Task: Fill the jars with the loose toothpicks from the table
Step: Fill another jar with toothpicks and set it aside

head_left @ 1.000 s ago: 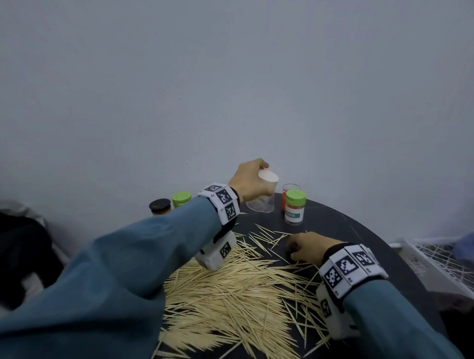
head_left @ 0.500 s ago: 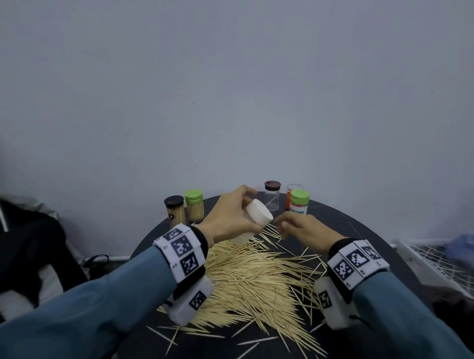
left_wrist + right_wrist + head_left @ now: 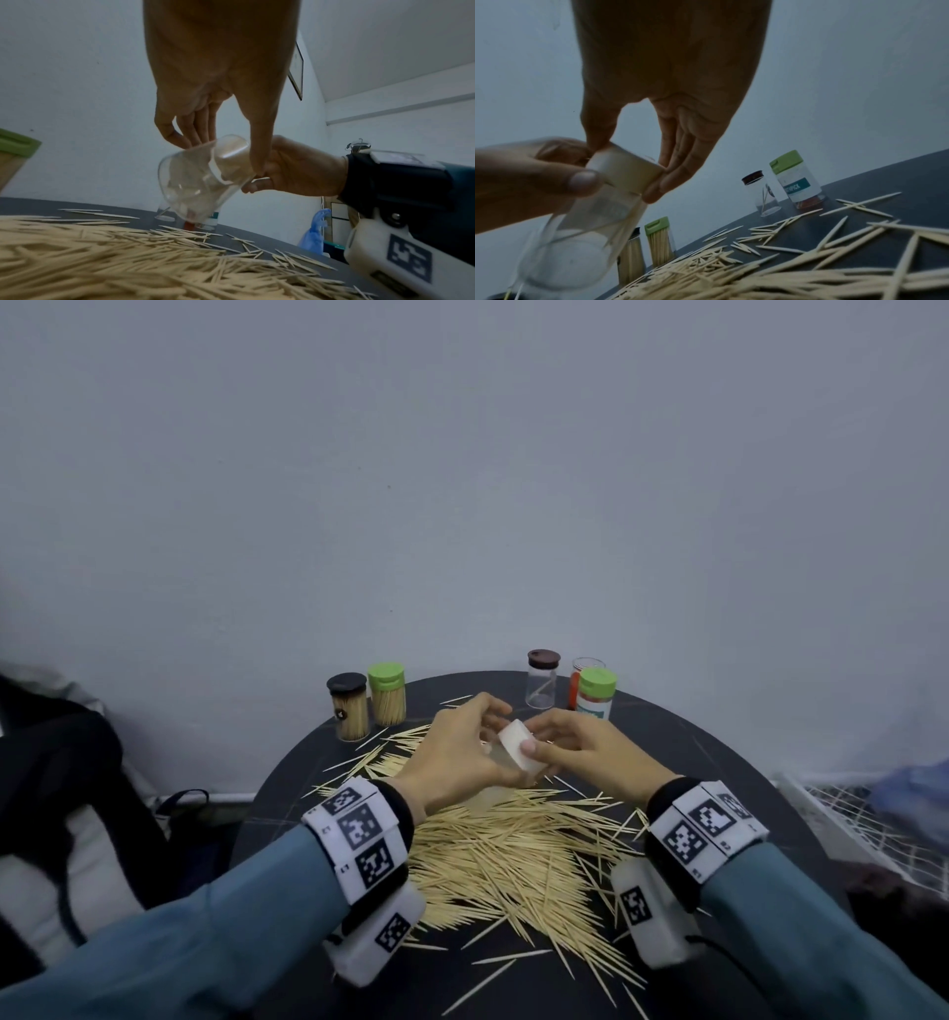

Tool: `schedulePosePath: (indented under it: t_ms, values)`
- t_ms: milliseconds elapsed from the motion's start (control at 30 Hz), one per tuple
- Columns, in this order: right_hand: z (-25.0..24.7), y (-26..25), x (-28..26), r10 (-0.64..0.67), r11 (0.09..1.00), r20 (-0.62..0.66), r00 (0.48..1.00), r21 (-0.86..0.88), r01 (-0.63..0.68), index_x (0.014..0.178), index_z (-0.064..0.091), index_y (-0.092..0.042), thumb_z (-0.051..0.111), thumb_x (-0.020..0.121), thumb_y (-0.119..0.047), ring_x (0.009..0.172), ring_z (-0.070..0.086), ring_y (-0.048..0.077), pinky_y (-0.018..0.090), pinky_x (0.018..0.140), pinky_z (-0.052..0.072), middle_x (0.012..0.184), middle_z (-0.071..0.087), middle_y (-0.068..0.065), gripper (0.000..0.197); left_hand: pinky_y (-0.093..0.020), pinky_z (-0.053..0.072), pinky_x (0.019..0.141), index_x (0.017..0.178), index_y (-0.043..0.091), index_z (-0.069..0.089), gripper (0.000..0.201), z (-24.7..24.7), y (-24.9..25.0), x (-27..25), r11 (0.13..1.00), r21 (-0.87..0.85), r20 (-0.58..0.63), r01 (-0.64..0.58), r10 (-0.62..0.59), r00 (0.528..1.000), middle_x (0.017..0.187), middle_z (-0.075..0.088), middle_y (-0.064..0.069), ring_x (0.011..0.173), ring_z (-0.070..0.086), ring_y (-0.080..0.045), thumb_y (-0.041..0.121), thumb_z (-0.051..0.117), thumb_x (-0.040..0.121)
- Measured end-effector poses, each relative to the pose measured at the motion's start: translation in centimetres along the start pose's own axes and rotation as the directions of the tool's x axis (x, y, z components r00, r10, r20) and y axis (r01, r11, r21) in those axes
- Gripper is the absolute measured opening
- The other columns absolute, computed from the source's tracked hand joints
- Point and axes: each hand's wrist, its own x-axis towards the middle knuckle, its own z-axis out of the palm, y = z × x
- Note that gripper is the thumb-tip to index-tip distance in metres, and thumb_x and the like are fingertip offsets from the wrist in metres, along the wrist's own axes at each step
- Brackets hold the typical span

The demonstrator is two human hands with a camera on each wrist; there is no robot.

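Note:
A clear jar (image 3: 197,182) with a white lid (image 3: 521,747) hangs tilted above the toothpick pile (image 3: 513,855) on the round black table (image 3: 719,762). My left hand (image 3: 488,726) grips the jar's body, thumb on one side and fingers on the other (image 3: 218,152). Thumb and fingers of my right hand (image 3: 539,742) pinch the lid (image 3: 626,168). The jar looks nearly empty (image 3: 585,233). At the back left stand a black-lidded jar (image 3: 349,708) and a green-lidded jar (image 3: 386,695), both packed with toothpicks.
At the back right stand a brown-lidded clear jar (image 3: 542,685) holding a few toothpicks, a red-banded jar (image 3: 583,680) and a green-lidded labelled jar (image 3: 595,693). A white wire basket (image 3: 847,814) sits right of the table. A dark bag (image 3: 61,762) lies at left.
My left hand carried the white-lidded jar from the back of the table to above the pile. My right hand rose off the table and took hold of the lid.

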Motion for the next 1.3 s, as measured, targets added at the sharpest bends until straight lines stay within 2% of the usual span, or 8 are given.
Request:
schedulePosePath:
  t_ms: [167,467,633,800,900,1000,1167,1300]
  values:
    - [-0.8,0.0,0.1,-0.048,0.996,-0.061,0.997,0.072,0.052,0.117,0.058,-0.008,0.058,0.089,-0.025,0.092,0.066,0.016,0.023,0.075,0.055,0.107,0.067,0.005,0.033,-0.01,0.038,0.065,0.114,0.018,0.065,0.053,-0.3,-0.1,0.5,1.0,0.026,-0.019,-0.001,0.002,1.0,0.102,0.065,0.007,0.089,0.057,-0.003,0.041,0.08,0.069]
    - [-1.5,0.1,-0.3,-0.116,0.99,0.031,0.993,0.086,0.113,0.119,0.055,-0.015,0.055,0.088,-0.023,0.099,0.064,0.011,0.021,0.078,0.052,0.114,0.064,0.001,0.032,-0.015,0.04,0.07,0.112,0.018,0.067,0.049,0.0,0.0,0.9,0.999,-0.028,0.017,-0.023,0.024,1.0,0.1,0.068,0.006,0.092,0.06,-0.008,0.04,0.079,0.07]
    - [-2.2,0.1,-0.9,-0.136,0.987,0.035,0.99,0.092,0.132,0.118,0.054,-0.018,0.053,0.089,-0.02,0.103,0.061,0.0,0.016,0.085,0.049,0.114,0.062,-0.008,0.03,-0.019,0.047,0.077,0.109,0.016,0.068,0.046,0.2,0.7,1.1,0.998,-0.048,0.033,-0.039,0.041,0.999,0.099,0.069,0.003,0.095,0.062,-0.01,0.037,0.08,0.07]
    - [-2.7,0.3,-1.6,-0.137,0.988,0.058,0.989,0.079,0.132,0.125,0.052,-0.005,0.052,0.091,-0.016,0.108,0.062,0.006,0.02,0.089,0.049,0.119,0.063,0.001,0.036,-0.031,0.05,0.09,0.112,0.015,0.067,0.044,0.3,1.4,0.9,0.997,-0.062,0.078,-0.048,0.053,0.996,0.103,0.068,0.001,0.098,0.062,-0.012,0.033,0.079,0.073]
    - [-2.9,0.4,-1.8,-0.112,0.991,0.055,0.992,0.073,0.108,0.128,0.05,-0.006,0.057,0.086,-0.024,0.109,0.063,0.014,0.029,0.093,0.051,0.123,0.061,0.004,0.046,-0.025,0.048,0.086,0.111,0.017,0.066,0.044,0.3,1.4,0.9,0.996,-0.066,0.08,-0.058,0.063,0.995,0.102,0.068,0.003,0.097,0.061,-0.011,0.033,0.08,0.072]
    - [-2.7,0.5,-1.8,-0.059,0.997,0.035,0.998,0.044,0.058,0.128,0.05,-0.019,0.062,0.08,-0.033,0.097,0.067,0.019,0.037,0.091,0.053,0.116,0.063,0.002,0.052,-0.013,0.042,0.074,0.109,0.019,0.067,0.046,0.5,1.4,0.6,0.996,-0.052,0.068,-0.076,0.08,0.994,0.099,0.067,0.007,0.094,0.059,-0.006,0.035,0.082,0.068]
    - [-1.9,0.2,-1.6,-0.089,0.992,-0.049,0.995,-0.098,0.084,0.112,0.061,-0.018,0.069,0.079,-0.034,0.087,0.067,0.015,0.029,0.082,0.054,0.098,0.067,-0.004,0.037,-0.019,0.044,0.078,0.108,0.019,0.068,0.047,0.7,1.6,0.4,0.996,-0.021,0.07,-0.09,0.091,0.993,0.097,0.068,0.007,0.093,0.059,-0.007,0.034,0.083,0.066]
    - [-1.8,-0.1,-1.4,-0.132,0.989,-0.031,0.991,-0.078,0.129,0.112,0.062,-0.016,0.07,0.08,-0.025,0.09,0.067,0.019,0.03,0.084,0.054,0.102,0.067,-0.003,0.034,-0.025,0.046,0.084,0.107,0.017,0.068,0.045,0.4,1.5,0.5,0.996,-0.018,0.069,-0.086,0.087,0.994,0.096,0.068,0.005,0.093,0.06,-0.009,0.032,0.083,0.067]
